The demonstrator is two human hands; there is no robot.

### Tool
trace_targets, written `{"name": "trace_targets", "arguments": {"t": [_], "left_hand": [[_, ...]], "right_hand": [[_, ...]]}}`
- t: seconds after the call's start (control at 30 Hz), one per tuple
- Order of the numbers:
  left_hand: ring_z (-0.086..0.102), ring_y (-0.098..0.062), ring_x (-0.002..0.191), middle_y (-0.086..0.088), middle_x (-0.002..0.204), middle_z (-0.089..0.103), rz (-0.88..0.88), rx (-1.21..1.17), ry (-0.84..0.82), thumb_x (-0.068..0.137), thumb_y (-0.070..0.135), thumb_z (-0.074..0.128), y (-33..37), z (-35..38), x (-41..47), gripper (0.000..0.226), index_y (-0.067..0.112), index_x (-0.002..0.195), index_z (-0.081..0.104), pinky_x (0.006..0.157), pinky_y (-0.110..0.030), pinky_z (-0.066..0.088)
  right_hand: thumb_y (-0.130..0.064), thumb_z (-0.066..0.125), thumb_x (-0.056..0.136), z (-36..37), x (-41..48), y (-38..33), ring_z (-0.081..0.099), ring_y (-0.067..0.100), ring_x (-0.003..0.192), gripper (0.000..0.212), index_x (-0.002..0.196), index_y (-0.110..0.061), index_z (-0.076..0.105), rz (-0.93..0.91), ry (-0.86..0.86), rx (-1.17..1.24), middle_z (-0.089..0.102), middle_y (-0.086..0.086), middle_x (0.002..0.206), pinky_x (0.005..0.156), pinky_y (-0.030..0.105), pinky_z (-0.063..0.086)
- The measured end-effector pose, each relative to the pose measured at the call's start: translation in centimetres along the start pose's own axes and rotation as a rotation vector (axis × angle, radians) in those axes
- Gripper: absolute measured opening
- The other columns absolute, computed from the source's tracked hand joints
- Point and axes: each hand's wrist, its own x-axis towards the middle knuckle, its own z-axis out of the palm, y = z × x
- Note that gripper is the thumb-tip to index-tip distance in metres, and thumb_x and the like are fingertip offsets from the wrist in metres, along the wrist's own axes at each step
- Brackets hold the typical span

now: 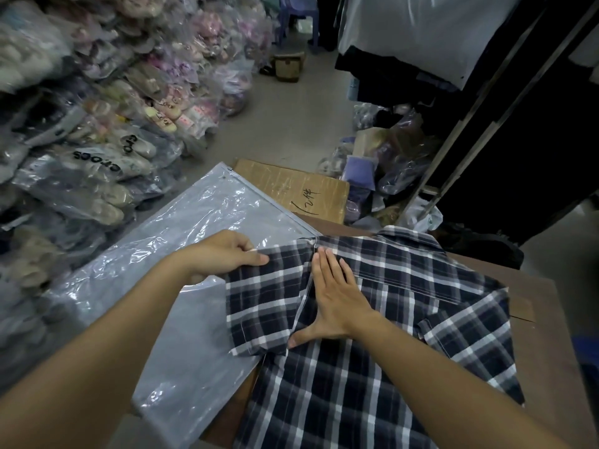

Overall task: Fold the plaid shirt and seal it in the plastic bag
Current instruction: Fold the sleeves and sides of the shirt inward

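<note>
On the plaid shirt [389,319], the right hand [337,299] lies flat and open; beside it the left hand [223,254] pinches the sleeve [262,306] over the plastic bag [181,234]

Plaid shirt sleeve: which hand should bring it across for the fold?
Left. The left hand already pinches the sleeve edge of the plaid shirt, while the right hand lies flat along the fold line, likely best kept there as the anchor.
</note>
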Motion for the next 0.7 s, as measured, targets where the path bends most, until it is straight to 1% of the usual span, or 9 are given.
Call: {"name": "trace_targets", "arguments": {"t": [0.17,0.3,0.43,0.47,0.53,0.57,0.63,0.67,0.7], "left_hand": [[0.065,-0.015,0.061,-0.004,0.068,0.068,0.087,-0.062,-0.118,0.09,0.022,0.069,4.6,4.1,-1.2,0.021,0.011,0.073,0.062,0.054,-0.024,0.053],[0.068,-0.017,0.06,-0.008,0.069,0.069,0.096,-0.146,-0.149,0.092,0.02,0.066,5.9,7.4,-0.8,0.021,0.009,0.074,0.063,0.058,-0.03,0.058],[0.069,-0.02,0.067,-0.007,0.078,0.069,0.108,-0.16,-0.144,0.094,0.022,0.063,6.3,10.0,-0.3,0.02,0.01,0.078,0.062,0.064,-0.033,0.06],[0.068,-0.021,0.069,-0.008,0.079,0.067,0.109,-0.142,-0.14,0.094,0.024,0.063,6.3,10.5,-0.1,0.021,0.009,0.08,0.061,0.066,-0.036,0.061],[0.065,-0.025,0.074,-0.013,0.083,0.062,0.113,-0.101,-0.143,0.093,0.028,0.063,6.1,11.0,0.3,0.022,0.009,0.082,0.06,0.071,-0.041,0.062],[0.064,-0.026,0.075,-0.014,0.085,0.059,0.11,-0.102,-0.15,0.093,0.029,0.063,6.1,11.2,0.5,0.022,0.009,0.084,0.06,0.067,-0.039,0.061],[0.063,-0.019,0.07,-0.012,0.083,0.057,0.106,-0.124,-0.152,0.094,0.028,0.062,6.2,11.8,0.9,0.021,0.01,0.084,0.058,0.055,-0.028,0.057],[0.062,-0.013,0.064,-0.008,0.079,0.057,0.109,-0.111,-0.139,0.095,0.03,0.061,6.5,12.3,1.0,0.022,0.011,0.084,0.058,0.052,-0.022,0.053],[0.061,-0.007,0.059,-0.004,0.075,0.058,0.108,-0.085,-0.129,0.096,0.032,0.059,6.7,12.9,1.1,0.024,0.011,0.084,0.059,0.05,-0.018,0.05]], "right_hand": [[-0.103,0.045,0.039,0.3,0.2,0.2,-0.038,0.028,0.143,0.167,0.148,-0.001,-0.03,0.006,0.009,-0.027,-0.038,0.015,0.156,0.121,0.05,-0.013],[-0.098,0.03,0.042,0.9,0.7,0.5,-0.037,0.033,0.143,0.153,0.151,-0.005,-0.024,-0.021,-0.004,-0.086,-0.033,0.019,0.159,0.121,0.052,-0.013],[-0.078,0.045,0.08,1.0,0.4,1.4,-0.034,0.036,0.144,0.116,0.155,-0.019,-0.019,-0.101,0.024,-0.155,-0.029,0.015,0.161,0.12,0.054,-0.01],[-0.075,0.047,0.082,1.0,0.2,1.7,-0.034,0.035,0.144,0.113,0.155,-0.021,-0.019,-0.118,0.034,-0.157,-0.029,0.014,0.161,0.12,0.054,-0.011],[-0.073,0.054,0.079,1.0,-0.4,2.6,-0.035,0.034,0.144,0.12,0.153,-0.019,-0.022,-0.116,0.027,-0.14,-0.033,0.013,0.159,0.121,0.052,-0.01],[-0.072,0.059,0.075,0.8,-1.1,3.1,-0.035,0.032,0.145,0.126,0.154,-0.016,-0.022,-0.1,0.04,-0.092,-0.031,0.013,0.16,0.123,0.05,-0.008],[-0.063,0.069,0.072,0.2,-2.9,4.5,-0.025,0.027,0.15,0.13,0.156,-0.009,-0.014,-0.045,0.108,0.097,-0.019,0.013,0.165,0.125,0.044,-0.001],[-0.054,0.071,0.076,-0.2,-3.8,5.3,-0.015,0.025,0.153,0.121,0.157,-0.006,-0.007,-0.022,0.155,0.203,-0.008,0.011,0.167,0.125,0.042,0.007],[-0.044,0.069,0.084,-0.5,-4.6,5.9,0.0,0.024,0.154,0.105,0.157,-0.006,0.004,0.005,0.215,0.299,0.007,0.01,0.167,0.123,0.041,0.017]]}}
